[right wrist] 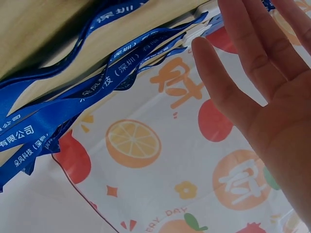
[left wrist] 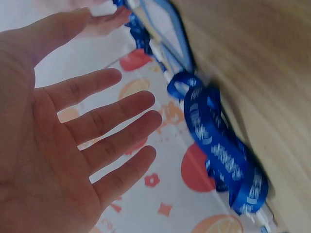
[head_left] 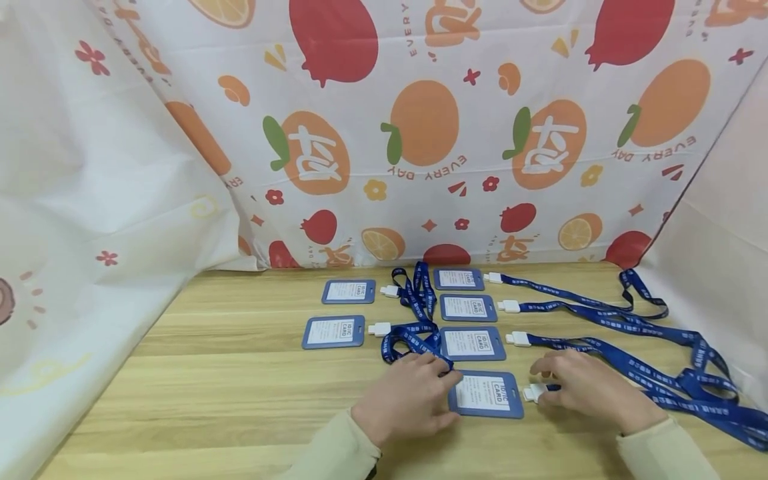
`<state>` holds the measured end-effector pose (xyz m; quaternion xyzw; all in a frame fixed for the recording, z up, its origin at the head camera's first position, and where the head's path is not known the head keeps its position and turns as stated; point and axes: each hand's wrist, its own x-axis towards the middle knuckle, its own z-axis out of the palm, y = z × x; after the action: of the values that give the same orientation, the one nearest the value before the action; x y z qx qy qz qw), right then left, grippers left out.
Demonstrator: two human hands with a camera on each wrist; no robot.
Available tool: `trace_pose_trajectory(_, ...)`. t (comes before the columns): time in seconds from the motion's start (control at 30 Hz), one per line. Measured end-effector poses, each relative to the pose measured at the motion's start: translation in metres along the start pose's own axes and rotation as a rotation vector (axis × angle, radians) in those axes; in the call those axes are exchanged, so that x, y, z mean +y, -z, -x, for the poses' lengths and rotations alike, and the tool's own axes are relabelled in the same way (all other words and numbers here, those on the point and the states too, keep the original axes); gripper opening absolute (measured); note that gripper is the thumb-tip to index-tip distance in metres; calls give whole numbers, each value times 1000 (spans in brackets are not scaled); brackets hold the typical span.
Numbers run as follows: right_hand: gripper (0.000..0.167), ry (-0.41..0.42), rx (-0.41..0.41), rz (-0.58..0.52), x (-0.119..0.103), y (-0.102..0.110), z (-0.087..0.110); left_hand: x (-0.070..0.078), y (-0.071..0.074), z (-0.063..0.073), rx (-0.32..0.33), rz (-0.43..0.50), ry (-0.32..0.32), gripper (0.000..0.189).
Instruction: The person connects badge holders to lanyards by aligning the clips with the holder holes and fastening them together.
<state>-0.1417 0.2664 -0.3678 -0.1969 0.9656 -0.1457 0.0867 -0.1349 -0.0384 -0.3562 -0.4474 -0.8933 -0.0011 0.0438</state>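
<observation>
A blue ID card holder [head_left: 489, 395] lies flat at the front of the right column, between the two hands. My left hand [head_left: 411, 400] is at its left edge, fingertips over that edge; in the left wrist view its fingers [left wrist: 116, 116] are spread and the palm holds nothing. Beside the holder's right end, my right hand [head_left: 591, 387] hovers over a white clip [head_left: 533, 393] with its blue lanyard [head_left: 654, 395]. The right wrist view shows that hand's fingers [right wrist: 252, 43] extended, with nothing gripped.
Several more card holders [head_left: 473, 343] run up the right column, their lanyards trailing right in a loose pile [head_left: 708, 380]. Two others [head_left: 333, 331] form a left column, with bunched lanyards [head_left: 420, 300] beside them. A fruit-printed cloth [head_left: 360, 220] hangs behind the wooden table [head_left: 210, 387].
</observation>
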Motion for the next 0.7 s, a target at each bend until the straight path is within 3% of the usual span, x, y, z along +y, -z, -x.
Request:
trace_pose_trajectory(0.13,35,-19,-7,-3,0,-1,0,7,-3,-6,13,3,-32,46)
trace_pose_trajectory(0.47,34,-27,-13,18,2,-2,-2,22,-5,-21,-33,112,-4,44)
trace_pose_trajectory(0.7,31,-44,-10,8,2,-8,-1,28,-12,-26,-44,116,-11,45)
